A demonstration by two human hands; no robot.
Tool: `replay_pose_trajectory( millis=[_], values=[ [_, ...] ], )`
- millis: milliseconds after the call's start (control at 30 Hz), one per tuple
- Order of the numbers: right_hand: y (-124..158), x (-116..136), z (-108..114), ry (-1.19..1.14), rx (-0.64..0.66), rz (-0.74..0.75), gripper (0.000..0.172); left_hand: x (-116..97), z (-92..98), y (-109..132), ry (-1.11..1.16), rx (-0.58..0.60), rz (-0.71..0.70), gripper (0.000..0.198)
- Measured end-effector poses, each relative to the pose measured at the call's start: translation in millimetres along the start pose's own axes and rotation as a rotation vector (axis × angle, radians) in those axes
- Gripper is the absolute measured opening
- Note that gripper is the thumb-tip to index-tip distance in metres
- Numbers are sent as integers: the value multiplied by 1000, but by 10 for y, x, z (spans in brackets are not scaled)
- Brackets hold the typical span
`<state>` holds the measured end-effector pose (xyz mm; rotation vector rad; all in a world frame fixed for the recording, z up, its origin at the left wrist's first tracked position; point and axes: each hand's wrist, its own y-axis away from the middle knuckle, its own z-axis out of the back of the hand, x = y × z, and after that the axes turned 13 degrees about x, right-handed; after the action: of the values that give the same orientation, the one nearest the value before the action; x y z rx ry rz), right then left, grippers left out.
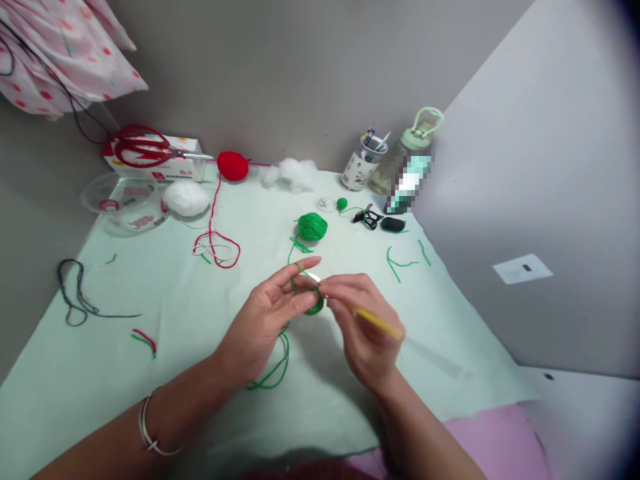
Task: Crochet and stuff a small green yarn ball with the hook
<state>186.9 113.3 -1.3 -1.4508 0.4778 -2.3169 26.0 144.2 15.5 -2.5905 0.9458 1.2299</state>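
Observation:
Between thumb and fingers, my left hand (273, 303) pinches a small green crochet piece (314, 307). Green yarn runs over its raised index finger and up to a green yarn ball (313, 227) just beyond. My right hand (367, 327) grips a crochet hook with a yellow handle (377, 322), its tip at the crochet piece and partly hidden by fingers. A loose loop of green yarn (286, 357) hangs below my left hand onto the cloth.
Along the back stand a box (185, 150) with red scissors (143, 147), a red yarn ball (233, 166), white stuffing (293, 175), a pen cup (364, 163) and a bottle (417, 140). A white yarn ball (187, 198) sits by a clear plastic bowl (120, 200). Green yarn scraps (400, 263) lie at right.

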Motion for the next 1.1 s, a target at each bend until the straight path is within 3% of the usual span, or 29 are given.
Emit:
replay_pose_trajectory(
  millis=[67,167,267,367,467,567,667,800,900,1000,1100],
  values=[
    [43,-23,-19,142,6,60,33,7,-15,-10,74,-23,28,44],
    [32,-49,12,155,18,108,32,-28,-1,-21,176,6,84,38],
    [-61,-41,94,-98,-23,17,20,-90,34,-26,173,31,92,34],
    [-119,-18,96,-344,-24,-58,17,-94,32,-17,45,-15,38,39],
    [-63,-7,-3,-83,18,45,23,-27,1,-5,-20,-85,-32,50],
    [8,-19,-47,241,13,202,40,9,-1,-11,61,-61,22,51],
    [-23,-39,45,6,-11,121,31,-42,32,-26,99,-16,111,39],
    [-119,-25,117,-383,-27,-23,19,-96,33,-5,-35,-44,44,42],
    [-89,11,29,-119,49,29,25,-33,1,24,-136,-90,-29,59],
    [-21,23,-27,242,-1,156,37,30,-1,20,-57,-64,15,66],
    [-23,0,35,37,-66,112,29,2,25,-7,66,7,115,52]
  ],
)
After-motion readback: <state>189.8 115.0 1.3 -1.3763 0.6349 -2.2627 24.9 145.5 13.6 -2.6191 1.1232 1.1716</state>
